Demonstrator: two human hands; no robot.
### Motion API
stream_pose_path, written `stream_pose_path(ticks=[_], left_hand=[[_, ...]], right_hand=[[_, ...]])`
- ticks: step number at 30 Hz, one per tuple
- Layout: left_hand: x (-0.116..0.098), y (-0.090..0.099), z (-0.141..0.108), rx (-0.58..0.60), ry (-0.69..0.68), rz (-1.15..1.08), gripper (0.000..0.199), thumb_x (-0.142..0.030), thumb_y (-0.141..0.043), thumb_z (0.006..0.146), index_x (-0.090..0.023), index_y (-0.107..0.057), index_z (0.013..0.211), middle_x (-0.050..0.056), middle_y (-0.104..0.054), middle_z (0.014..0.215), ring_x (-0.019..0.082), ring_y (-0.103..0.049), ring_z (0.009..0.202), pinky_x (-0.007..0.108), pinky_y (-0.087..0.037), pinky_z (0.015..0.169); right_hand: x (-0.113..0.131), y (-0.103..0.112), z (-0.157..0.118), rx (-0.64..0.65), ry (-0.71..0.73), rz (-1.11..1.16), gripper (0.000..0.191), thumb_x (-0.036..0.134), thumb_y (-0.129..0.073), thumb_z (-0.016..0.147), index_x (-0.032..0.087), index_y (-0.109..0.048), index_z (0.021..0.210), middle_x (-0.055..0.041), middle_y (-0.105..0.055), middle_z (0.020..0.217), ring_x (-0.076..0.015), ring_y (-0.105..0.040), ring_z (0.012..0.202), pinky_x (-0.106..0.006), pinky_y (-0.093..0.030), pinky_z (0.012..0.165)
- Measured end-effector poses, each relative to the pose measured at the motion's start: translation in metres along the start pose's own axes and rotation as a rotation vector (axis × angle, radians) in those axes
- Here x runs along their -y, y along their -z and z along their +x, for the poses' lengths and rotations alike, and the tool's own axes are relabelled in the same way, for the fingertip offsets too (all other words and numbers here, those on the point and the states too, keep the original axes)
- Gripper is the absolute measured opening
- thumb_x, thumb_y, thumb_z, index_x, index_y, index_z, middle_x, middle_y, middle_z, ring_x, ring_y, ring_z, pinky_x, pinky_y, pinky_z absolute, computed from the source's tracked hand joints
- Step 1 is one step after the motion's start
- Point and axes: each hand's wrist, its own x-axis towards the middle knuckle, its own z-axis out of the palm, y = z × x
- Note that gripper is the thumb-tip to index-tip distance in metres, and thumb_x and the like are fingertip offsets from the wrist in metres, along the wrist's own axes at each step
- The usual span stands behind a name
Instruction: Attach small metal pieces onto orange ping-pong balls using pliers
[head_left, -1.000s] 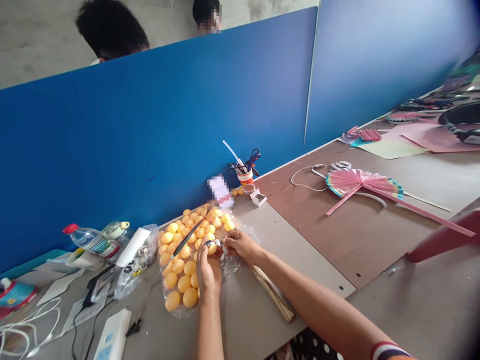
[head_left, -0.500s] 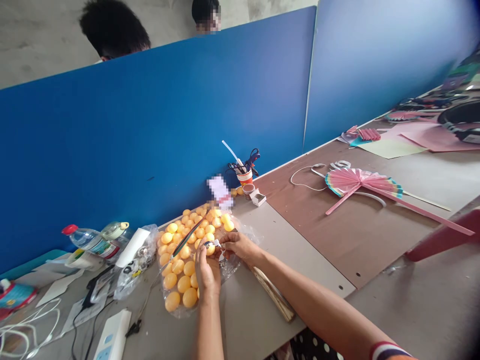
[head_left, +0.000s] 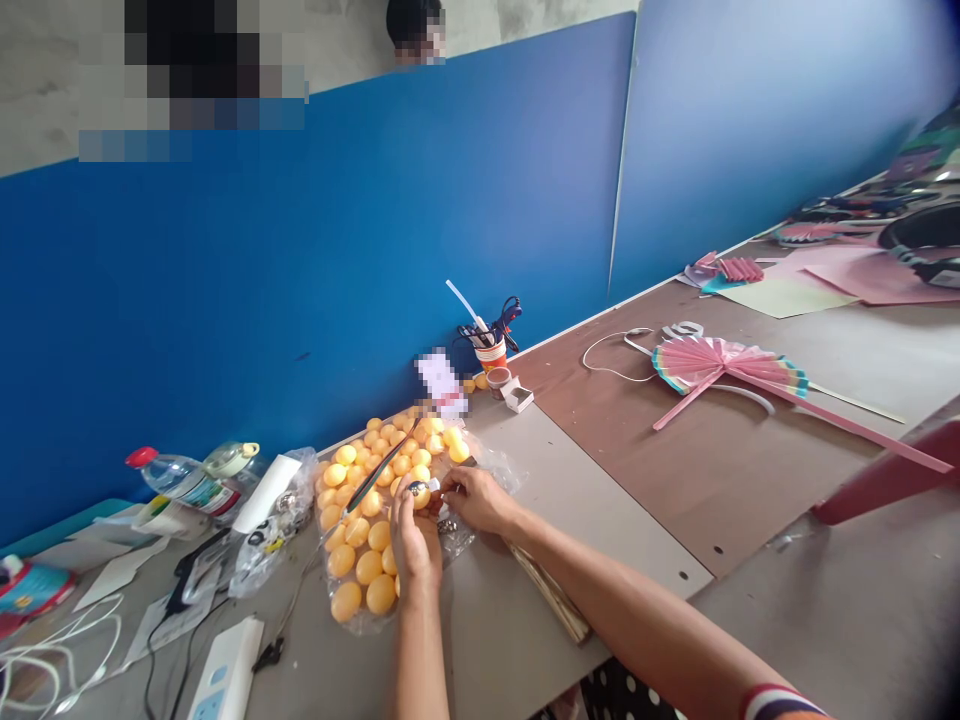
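Note:
My left hand [head_left: 416,545] is closed around a small shiny silver-and-white piece [head_left: 418,488], too small to name, held upright at the fingertips. Just to its right, my right hand [head_left: 480,498] is in a pinch, thumb and fingers together; whatever lies between them is too small to make out. Both hands are over the right side of a clear plastic bag of orange balls [head_left: 368,568]. A dark strap-like strip [head_left: 381,468] lies across the balls. A bundle of thin sticks [head_left: 551,590] rests on the table below my right forearm.
Left on the table are a red-capped bottle [head_left: 184,483], a plastic bag of small parts [head_left: 270,535], a power strip [head_left: 225,670] and cables. A cup of tools [head_left: 490,352] stands by the blue partition [head_left: 337,270]. On the right lies a pink paper fan [head_left: 720,365].
My right hand's fingers have shifted slightly right, away from the small piece in my left hand. The left hand stays almost in place.

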Motion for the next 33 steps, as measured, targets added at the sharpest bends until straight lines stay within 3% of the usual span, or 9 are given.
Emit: stream_pose_path(ticks=[5, 9, 13, 16, 21, 26, 30, 33], left_hand=[[0.0, -0.001, 0.001, -0.042, 0.029, -0.01, 0.042, -0.039, -0.07, 0.079, -0.021, -0.068, 0.117, 0.006, -0.067, 0.105, 0.017, -0.063, 0.086, 0.03, -0.05, 0.079], [-0.002, -0.002, 0.0, -0.084, 0.041, -0.02, 0.044, -0.04, -0.07, 0.078, -0.021, -0.065, 0.118, 0.005, -0.066, 0.1, 0.016, -0.062, 0.078, 0.03, -0.049, 0.077], [-0.004, -0.005, -0.002, -0.092, 0.058, -0.017, 0.047, -0.041, -0.069, 0.078, -0.022, -0.063, 0.12, 0.005, -0.066, 0.104, 0.015, -0.061, 0.075, 0.031, -0.049, 0.075], [-0.005, -0.005, -0.002, -0.105, 0.067, -0.01, 0.046, -0.04, -0.07, 0.076, -0.021, -0.063, 0.117, 0.005, -0.065, 0.105, 0.015, -0.062, 0.075, 0.031, -0.048, 0.075], [-0.004, -0.005, 0.001, -0.097, 0.04, -0.029, 0.041, -0.039, -0.071, 0.074, -0.021, -0.065, 0.111, 0.005, -0.065, 0.1, 0.015, -0.061, 0.076, 0.031, -0.048, 0.075], [-0.005, -0.004, -0.001, -0.07, 0.03, -0.015, 0.04, -0.04, -0.071, 0.076, -0.021, -0.067, 0.111, 0.004, -0.065, 0.098, 0.016, -0.062, 0.078, 0.032, -0.048, 0.078], [-0.006, -0.007, -0.004, -0.054, 0.042, -0.018, 0.04, -0.041, -0.07, 0.077, -0.021, -0.068, 0.112, 0.003, -0.065, 0.098, 0.016, -0.062, 0.077, 0.032, -0.049, 0.075], [-0.006, -0.009, -0.004, -0.042, 0.051, -0.04, 0.04, -0.039, -0.071, 0.075, -0.021, -0.068, 0.111, 0.003, -0.066, 0.096, 0.016, -0.062, 0.075, 0.032, -0.049, 0.072]], right_hand=[[-0.002, -0.001, -0.001, 0.046, 0.161, -0.098, 0.018, 0.005, -0.056, 0.076, 0.016, -0.068, 0.084, -0.0059, -0.073, 0.089, -0.0165, -0.064, 0.081, -0.024, -0.048, 0.076], [0.0, -0.002, -0.007, 0.22, 0.289, -0.355, 0.017, 0.009, -0.059, 0.077, 0.016, -0.07, 0.089, -0.0081, -0.073, 0.094, -0.0204, -0.065, 0.09, -0.031, -0.047, 0.088], [0.004, -0.005, -0.015, 0.359, 0.371, -0.657, 0.014, 0.015, -0.062, 0.08, 0.017, -0.071, 0.091, -0.007, -0.073, 0.092, -0.0204, -0.065, 0.081, -0.049, -0.031, 0.111], [0.005, -0.005, -0.016, 0.374, 0.36, -0.673, 0.011, 0.013, -0.059, 0.082, 0.016, -0.069, 0.082, -0.0063, -0.073, 0.088, -0.0179, -0.063, 0.074, -0.048, -0.031, 0.111], [0.002, -0.004, -0.008, 0.216, 0.23, -0.309, 0.016, 0.006, -0.055, 0.078, 0.016, -0.066, 0.081, -0.0066, -0.073, 0.088, -0.018, -0.062, 0.08, -0.032, -0.046, 0.088], [0.004, 0.002, 0.001, 0.143, -0.147, 0.286, 0.022, 0.002, -0.054, 0.074, 0.017, -0.064, 0.087, 0.0031, -0.061, 0.061, -0.0127, -0.056, 0.059, -0.022, -0.042, 0.059], [0.006, 0.005, 0.004, 0.155, -0.26, 0.599, 0.01, 0.008, -0.056, 0.078, 0.016, -0.06, 0.075, 0.0054, -0.054, 0.052, -0.0096, -0.05, 0.049, -0.02, -0.04, 0.054], [0.007, 0.005, 0.003, 0.178, -0.29, 0.657, 0.017, 0.012, -0.058, 0.082, 0.017, -0.055, 0.067, 0.0062, -0.051, 0.048, -0.0093, -0.05, 0.047, -0.021, -0.041, 0.053]])
